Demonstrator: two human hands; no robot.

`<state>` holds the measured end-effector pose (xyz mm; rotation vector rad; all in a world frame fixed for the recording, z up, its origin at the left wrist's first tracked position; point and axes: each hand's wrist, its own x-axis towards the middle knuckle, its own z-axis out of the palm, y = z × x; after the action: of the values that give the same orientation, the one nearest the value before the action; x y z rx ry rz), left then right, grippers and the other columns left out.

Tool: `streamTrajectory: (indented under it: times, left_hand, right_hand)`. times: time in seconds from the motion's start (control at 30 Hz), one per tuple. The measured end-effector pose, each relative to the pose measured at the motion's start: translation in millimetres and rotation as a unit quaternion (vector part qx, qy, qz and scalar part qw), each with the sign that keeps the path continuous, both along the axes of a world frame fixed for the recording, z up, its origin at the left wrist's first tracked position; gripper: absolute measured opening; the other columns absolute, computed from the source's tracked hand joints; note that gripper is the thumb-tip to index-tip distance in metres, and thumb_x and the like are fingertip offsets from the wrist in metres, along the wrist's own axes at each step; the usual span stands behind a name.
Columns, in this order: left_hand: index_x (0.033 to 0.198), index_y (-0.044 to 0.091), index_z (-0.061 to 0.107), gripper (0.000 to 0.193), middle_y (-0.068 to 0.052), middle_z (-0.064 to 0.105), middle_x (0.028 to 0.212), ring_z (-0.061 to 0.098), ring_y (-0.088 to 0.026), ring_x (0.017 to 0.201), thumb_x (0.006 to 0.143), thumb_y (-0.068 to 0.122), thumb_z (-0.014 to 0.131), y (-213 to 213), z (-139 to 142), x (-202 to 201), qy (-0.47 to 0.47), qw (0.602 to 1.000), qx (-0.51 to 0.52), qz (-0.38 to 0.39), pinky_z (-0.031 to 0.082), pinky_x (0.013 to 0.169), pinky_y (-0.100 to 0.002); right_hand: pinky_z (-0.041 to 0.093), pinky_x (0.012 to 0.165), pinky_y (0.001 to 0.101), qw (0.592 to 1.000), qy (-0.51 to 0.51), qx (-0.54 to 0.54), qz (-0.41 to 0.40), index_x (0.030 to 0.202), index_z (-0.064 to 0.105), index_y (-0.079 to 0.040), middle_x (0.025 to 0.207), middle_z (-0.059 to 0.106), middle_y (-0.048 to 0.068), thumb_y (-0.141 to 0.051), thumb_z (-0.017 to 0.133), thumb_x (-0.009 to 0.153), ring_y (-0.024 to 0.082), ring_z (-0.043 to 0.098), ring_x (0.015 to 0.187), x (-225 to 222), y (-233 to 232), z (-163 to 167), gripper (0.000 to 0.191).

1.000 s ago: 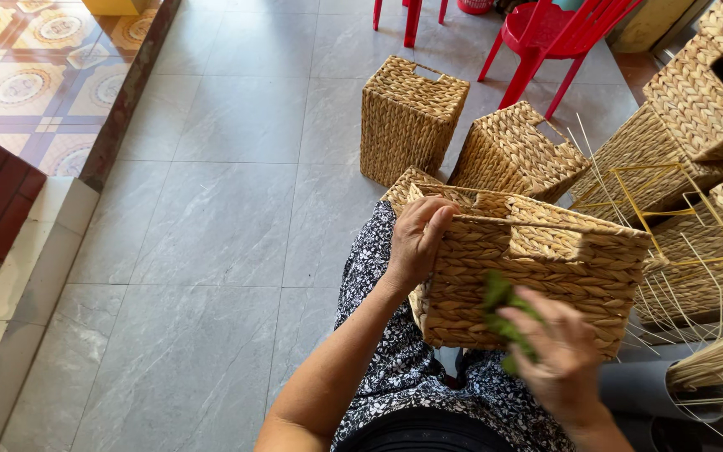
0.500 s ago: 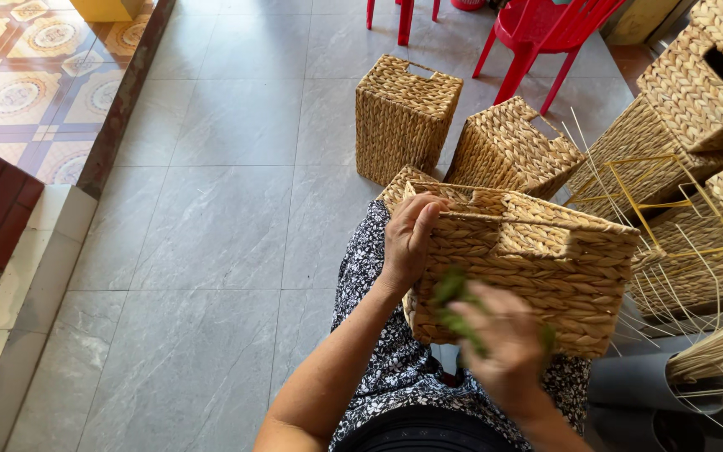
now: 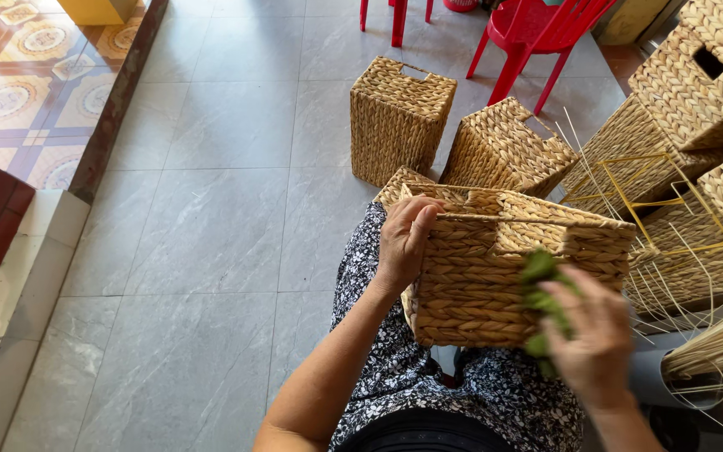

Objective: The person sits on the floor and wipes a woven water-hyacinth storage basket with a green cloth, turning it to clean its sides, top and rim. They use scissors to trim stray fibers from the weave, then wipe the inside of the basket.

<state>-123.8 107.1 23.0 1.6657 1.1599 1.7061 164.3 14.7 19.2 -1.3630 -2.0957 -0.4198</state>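
Observation:
A woven straw basket (image 3: 495,268) lies on its side on my lap, over a black-and-white patterned dress. My left hand (image 3: 406,241) grips the basket's left rim, thumb inside the edge. My right hand (image 3: 592,335) is closed on a green cloth (image 3: 541,289) and presses it against the basket's near woven side. The hand is slightly blurred.
Two finished straw baskets (image 3: 399,117) (image 3: 508,146) stand on the grey tiled floor ahead. More baskets and a yellow wire frame (image 3: 638,197) pile up at right. Loose straw stalks (image 3: 713,351) lie at lower right. Red plastic chairs (image 3: 537,33) stand at the back.
My right hand with the green cloth slid left and then back right across the basket's side. The left hand has kept its grip on the rim.

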Motion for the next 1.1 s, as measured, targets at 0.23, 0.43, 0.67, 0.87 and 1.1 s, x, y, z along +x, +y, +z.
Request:
streamTrajectory:
  times: [0.23, 0.43, 0.67, 0.87, 1.1]
  left_hand:
    - [0.106, 0.007, 0.071, 0.039, -0.007, 0.071, 0.109, 0.063, -0.024, 0.111, 0.107, 0.039, 0.049, 2.3, 5.8, 7.5, -0.022, 1.0, 0.001, 0.006, 0.046, 0.104, -0.036]
    - [0.105, 0.006, 0.071, 0.039, -0.007, 0.073, 0.112, 0.063, -0.023, 0.114, 0.107, 0.038, 0.049, 2.2, -4.0, 4.1, -0.037, 0.999, -0.002, 0.009, 0.044, 0.106, -0.035]
    - [0.101, 0.006, 0.071, 0.039, -0.006, 0.073, 0.112, 0.064, -0.024, 0.113, 0.107, 0.038, 0.049, 5.6, -6.4, -6.3, -0.055, 0.998, -0.012, -0.002, 0.045, 0.105, -0.036]
    - [0.102, 0.008, 0.07, 0.04, -0.005, 0.072, 0.114, 0.061, -0.025, 0.119, 0.109, 0.039, 0.047, -0.5, -1.0, 1.4, 0.009, 1.0, 0.023, 0.013, 0.043, 0.107, -0.038]
    - [0.103, 0.008, 0.07, 0.04, -0.005, 0.071, 0.111, 0.061, -0.024, 0.115, 0.108, 0.041, 0.047, -1.5, 7.2, 4.7, 0.012, 1.0, 0.005, 0.011, 0.045, 0.104, -0.037]
  right_hand:
    - [0.046, 0.112, 0.04, 0.99, 0.089, 0.043, -0.1, 0.128, 0.068, -0.011, 0.143, 0.057, 0.011, -0.006, 0.077, 0.087, 0.027, 0.051, 0.128, 22.5, -8.6, -29.1, 0.043]
    - [0.052, 0.105, 0.0424, 0.988, 0.109, 0.014, 0.106, 0.118, 0.07, -0.014, 0.136, 0.061, 0.008, -0.007, 0.079, 0.075, 0.029, 0.056, 0.124, -90.9, -18.3, -8.9, 0.044]
    - [0.046, 0.101, 0.0436, 0.965, 0.07, -0.067, 0.243, 0.122, 0.07, -0.019, 0.137, 0.058, 0.007, -0.016, 0.084, 0.067, 0.028, 0.054, 0.121, -144.5, -23.9, 8.2, 0.057]
    - [0.047, 0.098, 0.0411, 0.993, -0.007, -0.013, 0.12, 0.116, 0.07, -0.018, 0.137, 0.057, 0.006, -0.02, 0.087, 0.064, 0.026, 0.051, 0.114, -67.0, -13.6, 1.6, 0.056]
    - [0.056, 0.104, 0.0353, 0.988, 0.131, -0.017, -0.083, 0.126, 0.067, -0.01, 0.141, 0.057, 0.013, -0.002, 0.074, 0.089, 0.023, 0.054, 0.129, 47.4, -9.2, -8.1, 0.039]
